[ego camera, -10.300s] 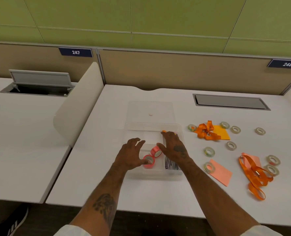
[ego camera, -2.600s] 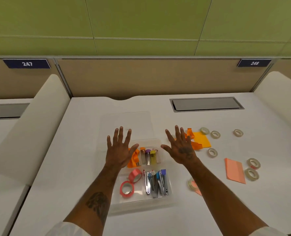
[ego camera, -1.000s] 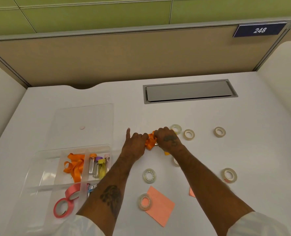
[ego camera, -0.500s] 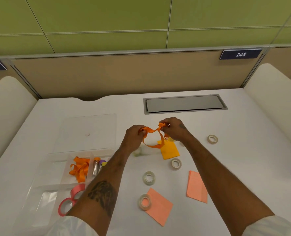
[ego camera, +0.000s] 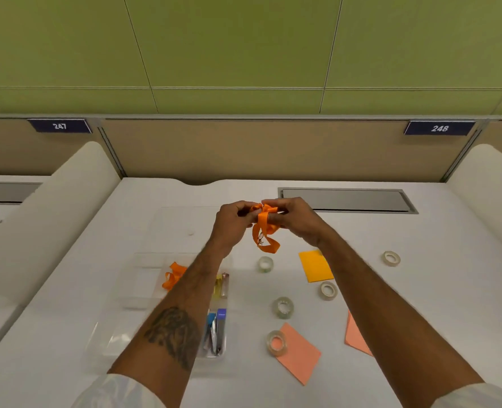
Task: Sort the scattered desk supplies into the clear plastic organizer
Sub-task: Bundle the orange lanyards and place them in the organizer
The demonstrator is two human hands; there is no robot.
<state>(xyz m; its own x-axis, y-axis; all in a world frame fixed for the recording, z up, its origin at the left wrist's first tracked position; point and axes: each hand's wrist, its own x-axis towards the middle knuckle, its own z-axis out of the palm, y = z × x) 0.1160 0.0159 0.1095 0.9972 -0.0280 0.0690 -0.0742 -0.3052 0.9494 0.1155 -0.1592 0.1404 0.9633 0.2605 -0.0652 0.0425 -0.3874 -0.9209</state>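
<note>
Both hands hold an orange lanyard (ego camera: 263, 231) in the air above the desk; my left hand (ego camera: 232, 220) and my right hand (ego camera: 291, 217) pinch its bunched top while a loop and metal clip dangle below. The clear plastic organizer (ego camera: 139, 293) lies below my left forearm. It holds another orange lanyard (ego camera: 173, 275), small tubes (ego camera: 223, 285) and staplers (ego camera: 215, 328). Several clear tape rolls, such as one (ego camera: 265, 264) and another (ego camera: 283, 307), lie scattered on the desk to the right.
A yellow sticky pad (ego camera: 315, 265) and two salmon pads (ego camera: 298, 351) (ego camera: 355, 337) lie right of the organizer. The organizer's clear lid (ego camera: 185, 225) rests behind it. A grey cable hatch (ego camera: 345, 200) sits at the back. Rounded white dividers (ego camera: 52, 219) flank the desk.
The hands lifted the orange lanyard off the yellow pad and brought its ends together, bunching it. The view tilted up and the organizer now lies under my left forearm.
</note>
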